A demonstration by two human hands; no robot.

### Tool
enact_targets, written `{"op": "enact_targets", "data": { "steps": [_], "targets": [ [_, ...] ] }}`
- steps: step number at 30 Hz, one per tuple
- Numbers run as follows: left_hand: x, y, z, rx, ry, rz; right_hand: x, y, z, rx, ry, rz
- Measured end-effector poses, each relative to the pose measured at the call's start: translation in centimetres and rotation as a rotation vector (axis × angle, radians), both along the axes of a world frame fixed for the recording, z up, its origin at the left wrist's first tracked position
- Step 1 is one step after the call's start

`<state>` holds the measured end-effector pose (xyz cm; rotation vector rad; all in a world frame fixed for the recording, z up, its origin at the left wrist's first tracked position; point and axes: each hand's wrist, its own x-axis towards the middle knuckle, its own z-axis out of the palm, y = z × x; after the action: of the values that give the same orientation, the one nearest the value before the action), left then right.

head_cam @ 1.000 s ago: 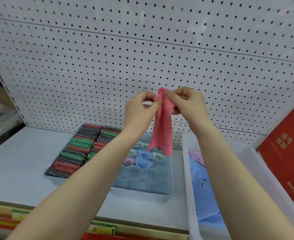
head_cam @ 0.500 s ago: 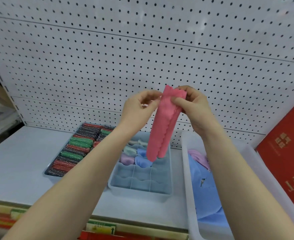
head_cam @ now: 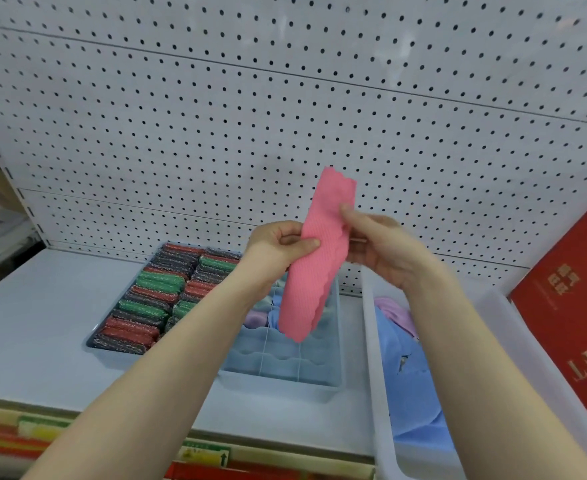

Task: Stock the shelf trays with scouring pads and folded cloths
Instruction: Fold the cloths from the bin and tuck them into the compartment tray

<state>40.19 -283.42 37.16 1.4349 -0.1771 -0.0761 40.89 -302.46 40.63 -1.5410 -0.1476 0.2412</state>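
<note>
A pink cloth (head_cam: pixel 314 261), folded into a long narrow strip with wavy edges, hangs in the air above the shelf. My left hand (head_cam: pixel 278 247) pinches its left edge about midway. My right hand (head_cam: pixel 378 247) grips its right side near the top. Below it stands a pale blue divided tray (head_cam: pixel 285 375) with a few folded cloths in its back cells; my left arm hides part of it. To its left a tray of scouring pads (head_cam: pixel 153 299) is packed with red, green and dark pads in rows.
A clear plastic bin (head_cam: pixel 376 393) at the right holds loose blue and lilac cloths (head_cam: pixel 409 368). A red box (head_cam: pixel 569 323) leans at the far right. White pegboard (head_cam: pixel 215 116) backs the shelf. Price labels (head_cam: pixel 202 455) line the shelf's front edge.
The cloth has gone from a loose hanging piece to a neat narrow strip. Both hands have dropped lower on it, so its top end now sticks up above my fingers.
</note>
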Motion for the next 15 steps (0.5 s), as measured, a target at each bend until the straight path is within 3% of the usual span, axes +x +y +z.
{"op": "enact_targets", "data": {
  "steps": [3, 6, 8, 12, 15],
  "targets": [
    [0.1, -0.5, -0.5, 0.062, 0.040, 0.099, -1.0, 0.6, -2.7, -0.054, 0.088, 0.008],
    [0.2, -0.7, -0.8, 0.110, 0.121, 0.069, -1.0, 0.9, -3.5, -0.035, 0.079, -0.111],
    [0.3, -0.5, -0.3, 0.078, 0.112, 0.036, -0.8, 0.7, -3.0, -0.045, -0.011, -0.166],
    [0.4, -0.3, 1.6, -0.017, -0.103, 0.038, -0.8, 0.3, -0.7, -0.015, -0.329, -0.157],
    [0.5, -0.6, 2.5, -0.045, -0.158, 0.064, -0.7, 0.0, 0.4, -0.117, -0.455, -0.100]
  ]
}}
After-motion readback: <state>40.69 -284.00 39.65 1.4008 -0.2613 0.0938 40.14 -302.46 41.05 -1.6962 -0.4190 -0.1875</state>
